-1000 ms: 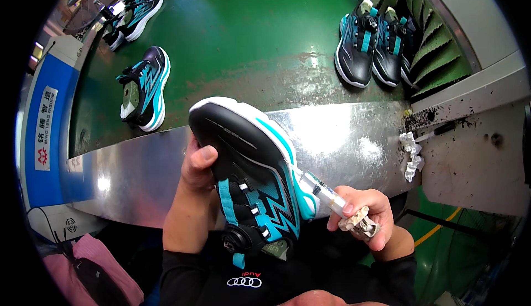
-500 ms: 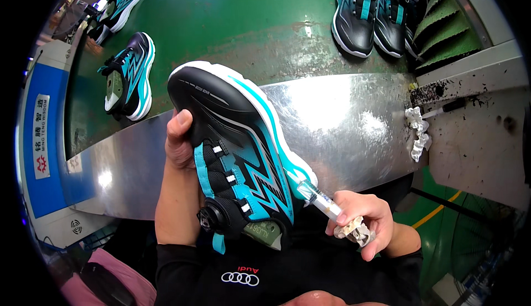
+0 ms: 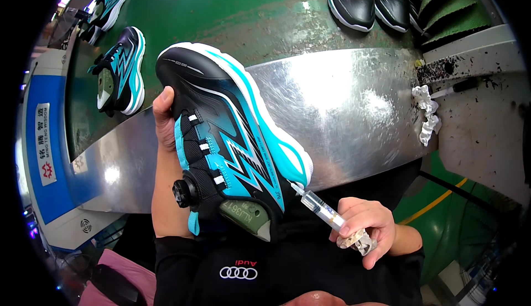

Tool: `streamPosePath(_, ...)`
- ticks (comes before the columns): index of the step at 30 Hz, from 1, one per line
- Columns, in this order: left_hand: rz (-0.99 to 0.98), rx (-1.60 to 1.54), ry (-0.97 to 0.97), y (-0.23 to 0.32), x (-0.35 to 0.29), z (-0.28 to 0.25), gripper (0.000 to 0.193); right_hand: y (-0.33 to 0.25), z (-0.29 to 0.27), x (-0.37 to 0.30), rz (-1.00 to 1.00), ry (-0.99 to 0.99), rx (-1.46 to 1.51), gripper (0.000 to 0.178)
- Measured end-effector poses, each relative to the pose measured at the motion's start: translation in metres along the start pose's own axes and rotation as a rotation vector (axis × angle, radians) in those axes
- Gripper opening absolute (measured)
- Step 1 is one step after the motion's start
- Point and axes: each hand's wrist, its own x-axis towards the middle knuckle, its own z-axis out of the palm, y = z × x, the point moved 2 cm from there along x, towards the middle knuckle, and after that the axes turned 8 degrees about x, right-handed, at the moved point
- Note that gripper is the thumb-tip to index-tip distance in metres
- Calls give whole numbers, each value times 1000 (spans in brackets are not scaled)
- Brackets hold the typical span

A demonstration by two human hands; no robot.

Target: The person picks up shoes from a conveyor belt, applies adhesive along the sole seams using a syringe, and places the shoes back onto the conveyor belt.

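And here's the green belt (image 3: 221, 10), scuffed along its near edge: one shoe (image 3: 128, 74) on its side at left, far shoes (image 3: 115, 7) bunched beyond it, upright shoes (image 3: 355, 4) lined up right. Nearer, the steel ledge (image 3: 354, 112) gleams, crumpled paper (image 3: 426, 112) at its right end.

We take this for a shoe factory's workshop: matching black-and-turquoise shoes (image 3: 126, 71) sit along a green work surface (image 3: 221, 13), and a held shoe (image 3: 221, 129) has a green form (image 3: 246, 217) inside and a syringe (image 3: 322, 209) at its sole (image 3: 285, 154). We also see a scuffed metal ledge (image 3: 354, 126), green strip flaps (image 3: 451, 10) and a blue-and-white machine housing (image 3: 60, 145).
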Motion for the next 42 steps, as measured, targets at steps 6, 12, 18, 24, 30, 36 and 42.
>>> streamPosePath(6, -31, 15, 41, 4, 2, -7, 48, 7, -6, -11, -14, 16, -3, 60)
streamPosePath(12, -60, 69, 39, 7, -2, -6, 45, 13, -11, -16, -40, 52, -14, 59)
streamPosePath(18, -68, 303, 272, 29, -26, -19, 23, 22, -16, -19, -71, 91, 8, 59)
streamPosePath(24, -37, 630, 313, 46, -64, -42, 43, 33, -18, -15, -87, 83, -25, 56)
streamPosePath(30, -13, 687, 478, 55, -133, -77, 37, 38, -13, -6, -103, 89, -73, 55)
streamPosePath(36, -101, 626, 616, 39, -166, -55, 25, 39, -5, -1, -116, 90, -126, 55)
streamPosePath(42, -156, 496, 589, 20, -211, -59, 34, 41, -1, -3, -117, 98, -181, 55)
